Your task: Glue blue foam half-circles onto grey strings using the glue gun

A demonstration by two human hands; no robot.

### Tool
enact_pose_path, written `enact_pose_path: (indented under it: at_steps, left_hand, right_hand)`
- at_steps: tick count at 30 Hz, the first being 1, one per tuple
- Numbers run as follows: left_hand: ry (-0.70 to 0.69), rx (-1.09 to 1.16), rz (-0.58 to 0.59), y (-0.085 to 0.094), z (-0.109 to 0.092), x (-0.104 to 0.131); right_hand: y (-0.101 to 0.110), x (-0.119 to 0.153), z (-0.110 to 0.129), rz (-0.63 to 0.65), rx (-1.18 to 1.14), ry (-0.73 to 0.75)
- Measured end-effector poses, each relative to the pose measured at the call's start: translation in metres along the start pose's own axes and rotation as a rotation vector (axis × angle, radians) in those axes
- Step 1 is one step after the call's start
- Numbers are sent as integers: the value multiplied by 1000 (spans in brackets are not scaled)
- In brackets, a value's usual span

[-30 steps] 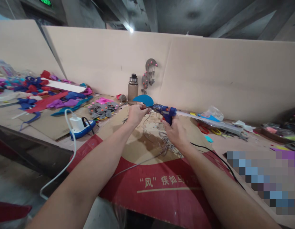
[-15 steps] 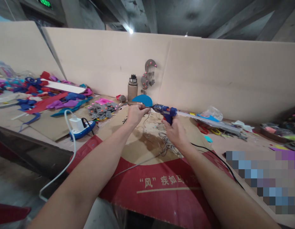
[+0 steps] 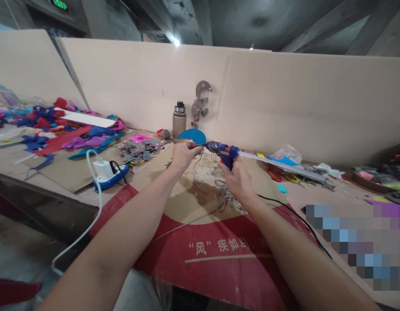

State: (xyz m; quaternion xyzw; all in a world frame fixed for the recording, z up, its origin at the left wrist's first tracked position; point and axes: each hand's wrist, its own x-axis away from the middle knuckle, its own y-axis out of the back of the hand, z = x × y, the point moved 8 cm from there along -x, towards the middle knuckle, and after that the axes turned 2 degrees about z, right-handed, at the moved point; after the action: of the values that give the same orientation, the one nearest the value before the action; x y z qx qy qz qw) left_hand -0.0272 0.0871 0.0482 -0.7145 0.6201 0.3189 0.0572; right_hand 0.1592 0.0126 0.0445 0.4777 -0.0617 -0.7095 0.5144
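Left hand (image 3: 184, 156): nearly closed, thumb and fingers pinched together on a small piece (image 3: 200, 145), partly hidden by the fingers and too small to identify. Right hand (image 3: 237, 179): wrapped around the handle of a blue glue gun (image 3: 224, 150); the exact finger position on the trigger cannot be told. The gun is held above the middle of the work surface, nozzle pointing left, its tip at or just beside the left fingertips; contact cannot be confirmed.

Just beyond the left hand, a blue rounded piece (image 3: 196, 136); whether the hand touches it cannot be told. A thin strand (image 3: 200, 160) hangs below the left fingertips. Tangle of grey cord (image 3: 227, 196) lies below the gun, near and left of the right wrist, on a red-and-tan cardboard sheet (image 3: 219, 276) with printed characters. Black cable (image 3: 293, 206) runs out to the right of the right forearm.

Far side: capped bottle (image 3: 179, 121) upright before the pale panel (image 3: 128, 82); to its right, a grey crescent ornament (image 3: 203, 88) with pink dots, against the panel.

Left: blue power strip (image 3: 111, 179) with a white plug (image 3: 102, 168); beyond it, grey cut pieces (image 3: 138, 150) with pink-orange dots; farther left, a heap of coloured fabric (image 3: 77, 141).

Right: red-handled scissors (image 3: 274, 175), clear plastic bag (image 3: 288, 152).
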Motion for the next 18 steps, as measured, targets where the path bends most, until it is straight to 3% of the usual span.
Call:
enact_pose_path:
  at_steps: [18]
  left_hand:
    - [-7, -24, 2, -1, -1, 0]
  right_hand:
    - [-1, 2, 3, 6, -27, -11]
